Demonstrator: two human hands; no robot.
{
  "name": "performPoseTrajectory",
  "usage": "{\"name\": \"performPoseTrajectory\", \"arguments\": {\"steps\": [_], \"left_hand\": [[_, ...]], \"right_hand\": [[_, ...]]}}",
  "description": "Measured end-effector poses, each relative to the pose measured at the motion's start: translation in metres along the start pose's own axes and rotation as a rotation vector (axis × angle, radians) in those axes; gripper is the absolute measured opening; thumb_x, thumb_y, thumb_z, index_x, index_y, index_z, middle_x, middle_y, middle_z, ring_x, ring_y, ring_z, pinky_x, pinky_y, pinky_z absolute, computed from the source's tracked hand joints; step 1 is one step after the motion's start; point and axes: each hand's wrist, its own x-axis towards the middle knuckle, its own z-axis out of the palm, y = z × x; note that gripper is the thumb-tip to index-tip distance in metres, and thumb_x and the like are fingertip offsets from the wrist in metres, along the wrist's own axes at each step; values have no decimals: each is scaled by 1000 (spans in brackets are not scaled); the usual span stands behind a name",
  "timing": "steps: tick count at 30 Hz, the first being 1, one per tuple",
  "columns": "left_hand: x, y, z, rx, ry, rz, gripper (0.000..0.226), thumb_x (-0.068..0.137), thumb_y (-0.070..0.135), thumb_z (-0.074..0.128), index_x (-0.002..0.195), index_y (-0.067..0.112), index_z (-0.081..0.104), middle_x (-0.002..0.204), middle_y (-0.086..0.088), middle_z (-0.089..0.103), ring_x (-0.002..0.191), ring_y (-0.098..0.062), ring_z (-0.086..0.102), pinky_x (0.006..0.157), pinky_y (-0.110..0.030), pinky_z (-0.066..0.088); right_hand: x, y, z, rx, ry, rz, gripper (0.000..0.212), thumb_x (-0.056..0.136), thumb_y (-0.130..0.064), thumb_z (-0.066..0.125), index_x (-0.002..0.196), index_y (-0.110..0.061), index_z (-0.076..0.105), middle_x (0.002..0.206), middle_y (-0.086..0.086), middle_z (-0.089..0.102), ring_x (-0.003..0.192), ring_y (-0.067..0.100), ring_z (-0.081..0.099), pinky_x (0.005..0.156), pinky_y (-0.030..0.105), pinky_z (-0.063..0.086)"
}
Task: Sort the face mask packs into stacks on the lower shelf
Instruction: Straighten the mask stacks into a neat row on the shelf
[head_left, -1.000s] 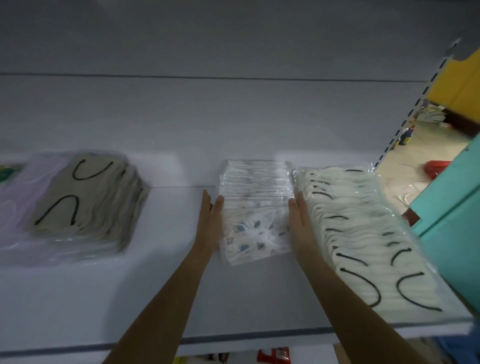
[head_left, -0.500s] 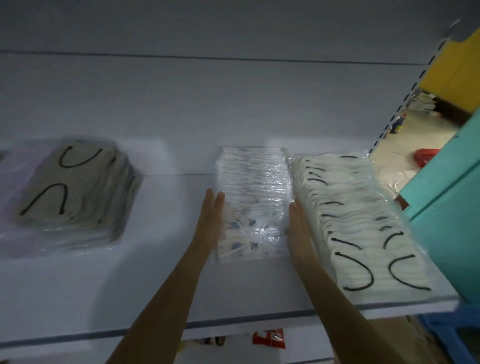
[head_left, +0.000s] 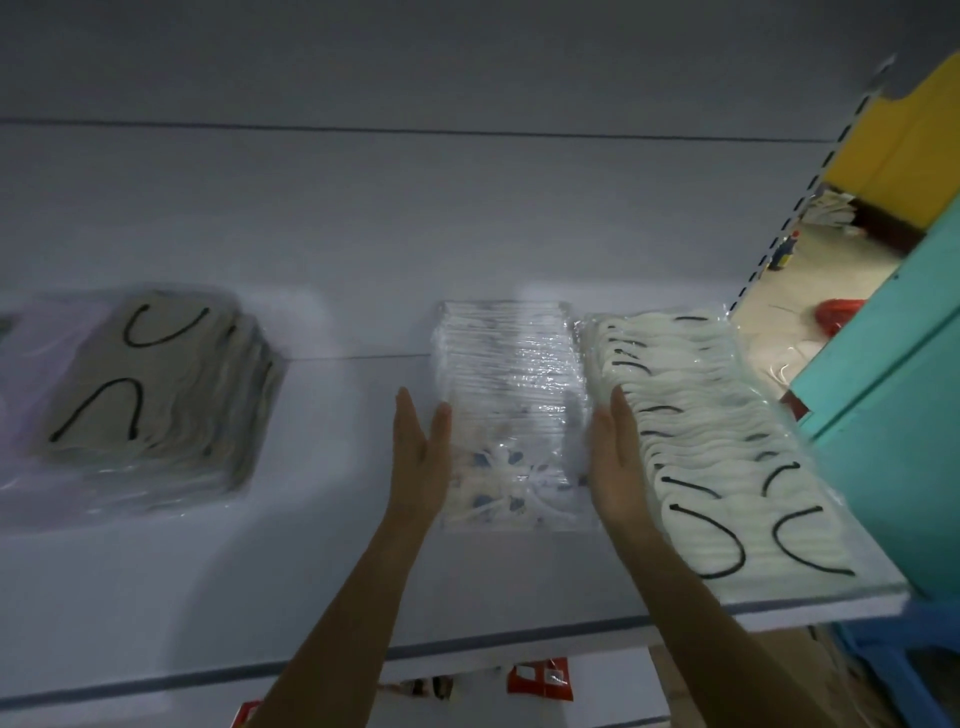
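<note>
A clear-wrapped stack of white, blue-printed face mask packs (head_left: 506, 410) lies on the white shelf (head_left: 311, 571), in the middle. My left hand (head_left: 421, 460) lies flat against its left side with straight fingers. My right hand (head_left: 618, 462) lies flat against its right side, between it and a long row of white mask packs with black ear loops (head_left: 722, 447). At the left sits a stack of grey-beige mask packs with black loops (head_left: 156, 384) in clear plastic.
The shelf's front edge (head_left: 519, 642) runs across below my forearms. Red-and-white packets (head_left: 540, 678) show on a level underneath. A teal panel (head_left: 893, 415) stands at the right, with a tiled floor (head_left: 810, 291) and a red object (head_left: 839, 319) beyond.
Both hands stay flat against the sides of the middle stack. The view has shifted slightly, and the stack sits a little straighter between the hands.
</note>
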Motion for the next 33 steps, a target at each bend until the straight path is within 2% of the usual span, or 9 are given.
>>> {"name": "performPoseTrajectory", "arguments": {"steps": [5,8,10,14,16,19,24,29,33], "left_hand": [[60,19,-10,-88,-125,-47,56,102,34,27,150,14,8,158,-3,9,144,-16,14,114,-26,10],[83,8,-7,-124,-219,-82,81,90,64,37,151,15,14,157,-2,15,143,-17,18,118,-35,9],[115,-28,2,-157,-279,-131,113,66,88,46,150,18,18,156,-3,21,142,-17,24,119,-43,13],[98,-7,13,-207,-318,-157,75,90,69,29,144,18,35,143,-4,45,129,-17,45,113,-40,31],[109,-25,17,-203,-304,-146,92,76,83,38,146,24,31,148,2,38,134,-14,39,115,-42,25],[118,-34,25,-200,-279,-197,111,62,92,43,150,28,19,155,5,23,141,-15,25,118,-46,14],[68,25,21,-134,-199,-135,73,94,56,27,151,17,2,158,1,6,145,-16,10,119,-37,7],[71,21,10,-197,-139,-132,71,96,52,28,150,17,0,158,0,3,145,-15,9,119,-35,7],[53,-1,12,-250,-228,-144,113,63,88,47,151,26,12,157,3,16,142,-12,21,119,-41,12]], "right_hand": [[71,-16,4,156,-182,115,57,97,-54,27,142,-19,37,144,-2,38,134,14,35,111,30,21],[103,-6,4,245,-248,222,42,98,-52,28,105,-24,59,104,-3,62,101,12,57,107,31,34],[113,-4,4,275,-270,297,50,95,-57,32,107,-19,62,110,5,65,108,19,59,108,36,37],[111,-12,7,296,-337,302,59,98,-53,20,143,-18,36,147,3,39,135,20,36,114,35,22],[110,-13,8,288,-340,310,60,98,-52,18,149,-20,22,155,-2,21,143,17,19,116,36,11],[112,-16,8,279,-372,290,58,99,-49,16,148,-19,22,153,-6,22,142,13,20,114,34,13],[114,-14,11,289,-454,280,55,99,-51,16,138,-21,39,135,-7,45,127,12,42,108,24,28],[95,-30,-3,274,-390,230,42,102,-43,12,116,-27,47,82,-11,53,61,-7,54,49,4,43],[71,-14,-8,330,-372,196,49,101,-44,14,142,-24,29,113,-18,54,95,-4,50,89,12,34]]}}
